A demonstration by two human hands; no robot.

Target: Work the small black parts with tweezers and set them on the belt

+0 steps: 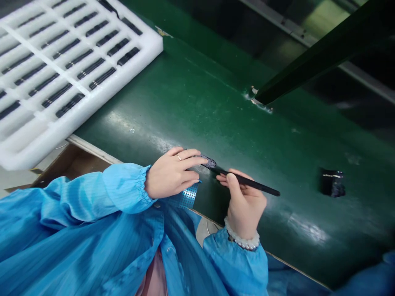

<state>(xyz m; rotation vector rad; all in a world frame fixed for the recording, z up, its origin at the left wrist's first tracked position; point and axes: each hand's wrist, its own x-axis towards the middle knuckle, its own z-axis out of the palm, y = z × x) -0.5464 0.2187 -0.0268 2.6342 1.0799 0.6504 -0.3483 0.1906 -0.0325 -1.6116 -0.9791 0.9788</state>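
Note:
A small dark part with an oblong, looped end lies low over the green bench. My left hand, wearing a ring, reaches over it from the left and holds it down under the fingertips. The fingers cover much of the part. In my right hand is a slim black stick-like tool, pinched between thumb and fingers. Its narrow end points at the part, close to or touching it; I cannot tell which. Below my left hand a blue perforated strip shows at the bench edge.
A white foam tray with several rows of black parts stands at the upper left. On the right of the green bench lies a black object. A dark post rises from the bench's back. A cardboard box sits below the left edge.

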